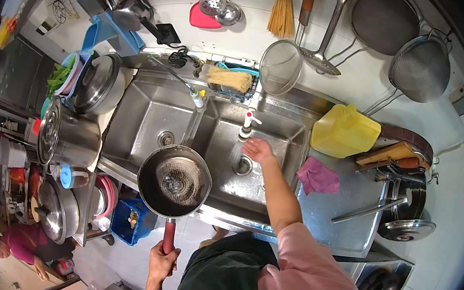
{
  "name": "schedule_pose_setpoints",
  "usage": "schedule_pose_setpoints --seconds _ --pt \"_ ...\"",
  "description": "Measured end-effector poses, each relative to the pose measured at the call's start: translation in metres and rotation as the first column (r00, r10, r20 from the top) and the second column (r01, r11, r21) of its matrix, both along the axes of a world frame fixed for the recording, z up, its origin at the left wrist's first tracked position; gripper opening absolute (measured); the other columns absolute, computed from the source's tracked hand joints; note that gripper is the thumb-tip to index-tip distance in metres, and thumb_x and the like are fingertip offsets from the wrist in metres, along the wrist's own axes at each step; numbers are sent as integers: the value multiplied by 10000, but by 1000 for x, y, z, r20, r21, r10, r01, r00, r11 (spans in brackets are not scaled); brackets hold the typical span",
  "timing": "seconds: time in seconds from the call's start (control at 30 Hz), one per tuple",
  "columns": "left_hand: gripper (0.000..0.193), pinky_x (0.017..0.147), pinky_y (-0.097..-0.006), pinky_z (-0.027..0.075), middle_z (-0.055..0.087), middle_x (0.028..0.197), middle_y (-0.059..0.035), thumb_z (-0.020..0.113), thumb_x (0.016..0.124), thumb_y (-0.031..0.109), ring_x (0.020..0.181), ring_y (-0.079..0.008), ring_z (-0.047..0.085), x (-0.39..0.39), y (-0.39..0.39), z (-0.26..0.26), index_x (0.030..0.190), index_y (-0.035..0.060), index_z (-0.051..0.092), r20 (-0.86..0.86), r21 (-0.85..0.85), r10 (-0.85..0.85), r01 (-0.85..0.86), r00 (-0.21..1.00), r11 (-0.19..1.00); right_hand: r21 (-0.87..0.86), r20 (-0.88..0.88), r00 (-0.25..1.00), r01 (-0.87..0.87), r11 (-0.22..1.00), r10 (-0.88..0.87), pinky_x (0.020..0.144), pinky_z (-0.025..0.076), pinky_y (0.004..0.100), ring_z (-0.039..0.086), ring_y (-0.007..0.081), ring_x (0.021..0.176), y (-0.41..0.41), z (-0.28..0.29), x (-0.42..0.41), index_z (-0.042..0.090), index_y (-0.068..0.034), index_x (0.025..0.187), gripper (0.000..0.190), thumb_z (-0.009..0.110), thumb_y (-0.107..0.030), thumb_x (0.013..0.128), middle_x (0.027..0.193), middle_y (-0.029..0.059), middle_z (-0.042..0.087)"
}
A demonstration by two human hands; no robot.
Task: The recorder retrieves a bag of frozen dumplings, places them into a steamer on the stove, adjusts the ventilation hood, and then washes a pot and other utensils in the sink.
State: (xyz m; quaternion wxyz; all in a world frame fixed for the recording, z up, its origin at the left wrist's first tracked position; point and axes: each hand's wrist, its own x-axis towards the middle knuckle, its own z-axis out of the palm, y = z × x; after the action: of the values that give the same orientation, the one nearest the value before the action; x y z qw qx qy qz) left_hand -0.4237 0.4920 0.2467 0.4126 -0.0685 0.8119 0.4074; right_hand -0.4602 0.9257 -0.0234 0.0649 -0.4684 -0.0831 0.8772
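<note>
My left hand point(162, 262) is closed around the dark red handle point(169, 236) of a saucepan point(174, 181). The pan is held level over the front of the sink's divider, and its worn inside shows a little shiny liquid at the bottom. At the right basin point(220, 173), my right hand point(257, 149) is stretched out with the palm upturned and nothing in it. Its fingertips are just below the white tap point(247, 125). Water sprays from the tap into the basin beside the fingers, towards the drain point(242, 165).
Left of the sink stand a steel stockpot point(80, 140) and a lidded pot point(101, 83). A yellow plastic jug point(345, 131) and a pink cloth point(318, 176) lie on the right drainboard. Strainers point(281, 67) hang behind. Another person point(25, 242) is at the lower left.
</note>
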Motion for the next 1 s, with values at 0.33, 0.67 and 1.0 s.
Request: schedule_pose_setpoints --seconds 0.33,0.67,1.0 --pt "150 286 -247 295 486 502 -19 633 783 65 351 -101 463 5 -10 -2 775 21 490 -14 -2 27 -27 1000 1000 -187 -360 822 400 897 -441 919 467 427 549 296 1006 -16 -45 -19 537 7 1009 210 411 -69 859 944 168 598" --pt "148 299 -251 307 494 503 -24 631 787 52 354 -102 465 -9 -4 -12 768 25 486 45 110 -29 24 999 994 -130 -943 325 -172 976 -68 999 356 539 455 269 655 167 -120 161 546 23 853 121 498 -56 774 865 192 532" --pt "138 288 -247 287 483 496 -20 621 791 52 343 -102 449 -6 -7 -2 770 34 486 -11 53 24 -23 1000 998 182 114 991 -92 979 72 927 417 514 533 307 961 37 -6 50 548 1 1015 242 516 -164 840 979 174 556"
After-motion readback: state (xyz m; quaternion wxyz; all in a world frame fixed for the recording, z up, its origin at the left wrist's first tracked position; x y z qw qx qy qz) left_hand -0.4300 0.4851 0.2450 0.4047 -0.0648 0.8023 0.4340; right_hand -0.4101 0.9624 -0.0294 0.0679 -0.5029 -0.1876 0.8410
